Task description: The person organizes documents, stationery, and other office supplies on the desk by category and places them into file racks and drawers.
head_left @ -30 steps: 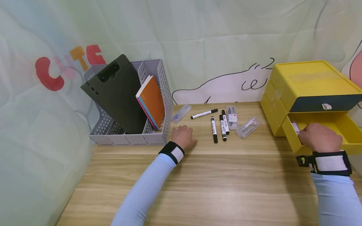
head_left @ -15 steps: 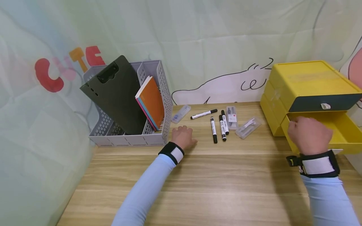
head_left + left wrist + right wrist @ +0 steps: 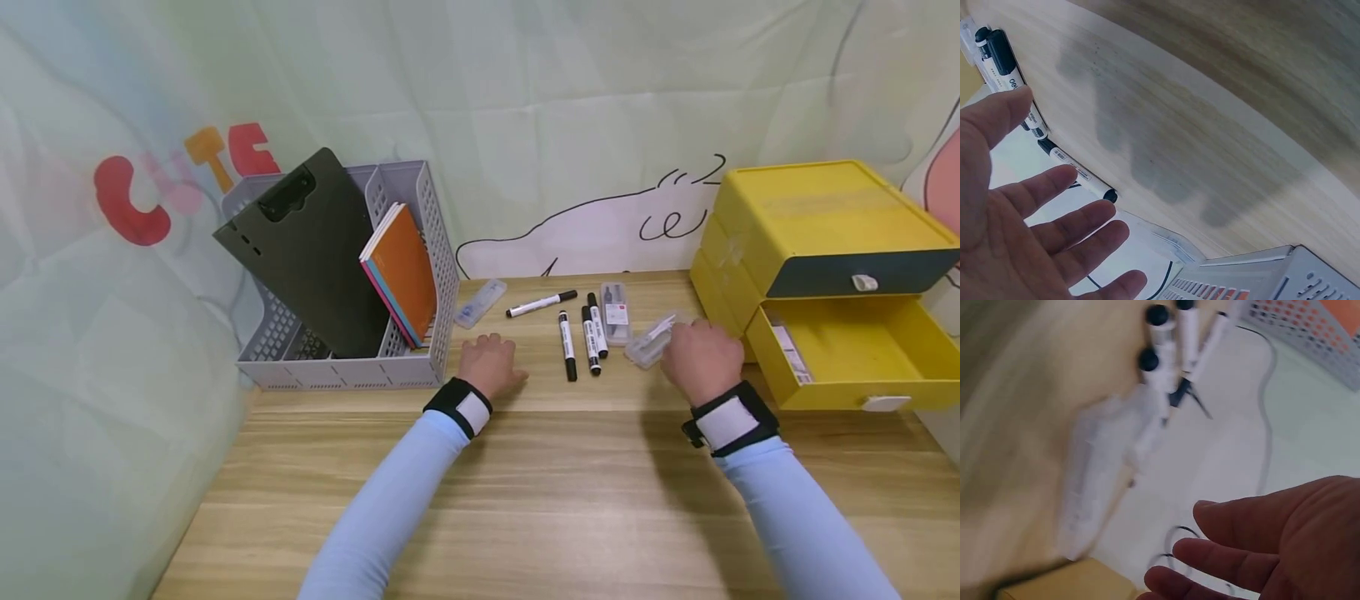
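**Right hand at the clear plastic case**

My left hand (image 3: 489, 364) lies flat, fingers relaxed and apart, on the pale wood-grain tabletop (image 3: 525, 492), holding nothing. My right hand (image 3: 699, 357), fingers loosely spread and empty, hovers just beside the small clear plastic case (image 3: 651, 340), which lies at about ten o'clock from it, long axis running seven to one o'clock. This hand is far nearer to it. At nine o'clock lie four black-and-white markers (image 3: 585, 333), smooth cylinders. At three o'clock, the glossy yellow plastic drawer (image 3: 840, 392) stands open. Farther left stands a grey perforated file tray (image 3: 442, 275).
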The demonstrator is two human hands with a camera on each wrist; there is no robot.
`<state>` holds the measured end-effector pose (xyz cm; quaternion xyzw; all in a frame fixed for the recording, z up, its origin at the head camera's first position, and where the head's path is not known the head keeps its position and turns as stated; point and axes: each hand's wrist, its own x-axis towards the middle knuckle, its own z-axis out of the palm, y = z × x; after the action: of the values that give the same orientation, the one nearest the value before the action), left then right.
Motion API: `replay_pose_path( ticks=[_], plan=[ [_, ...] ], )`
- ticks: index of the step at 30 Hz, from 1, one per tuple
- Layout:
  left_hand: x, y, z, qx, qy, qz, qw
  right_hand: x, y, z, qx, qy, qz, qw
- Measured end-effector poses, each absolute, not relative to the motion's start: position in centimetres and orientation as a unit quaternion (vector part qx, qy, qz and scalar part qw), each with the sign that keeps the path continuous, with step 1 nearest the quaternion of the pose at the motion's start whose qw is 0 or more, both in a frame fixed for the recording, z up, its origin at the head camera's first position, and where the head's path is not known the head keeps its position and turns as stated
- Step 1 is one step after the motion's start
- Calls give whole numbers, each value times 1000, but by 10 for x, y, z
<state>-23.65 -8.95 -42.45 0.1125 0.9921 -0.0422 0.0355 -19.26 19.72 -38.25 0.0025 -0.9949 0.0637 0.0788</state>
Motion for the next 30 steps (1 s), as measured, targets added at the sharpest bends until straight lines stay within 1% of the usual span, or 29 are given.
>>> replay_pose_path(
  ticks=[2,4,7,10,15,21,27,30],
  plan=[
    [-236,-90,-425,111,992,-42,35,-202,196,-391,0,-997,62,38],
    [-236,-91,-426,110,992,-42,35,-212,197,-400,-2,-998,62,12],
    [-235,-92,-426,109,992,-43,37,-224,199,-411,7,-998,57,-6],
    [-235,-94,-425,110,992,-43,40,-233,201,-420,18,-998,53,-11],
    [-236,-97,-426,111,992,-39,39,-244,201,-431,51,-998,35,-11],
    [-236,-97,-427,111,992,-39,39,-241,200,-436,100,-995,-16,-19],
    [-236,-96,-425,113,992,-39,40,-231,197,-433,123,-991,-48,36],
    [-236,-96,-424,115,992,-40,39,-227,195,-430,126,-989,-63,45]
  ],
)
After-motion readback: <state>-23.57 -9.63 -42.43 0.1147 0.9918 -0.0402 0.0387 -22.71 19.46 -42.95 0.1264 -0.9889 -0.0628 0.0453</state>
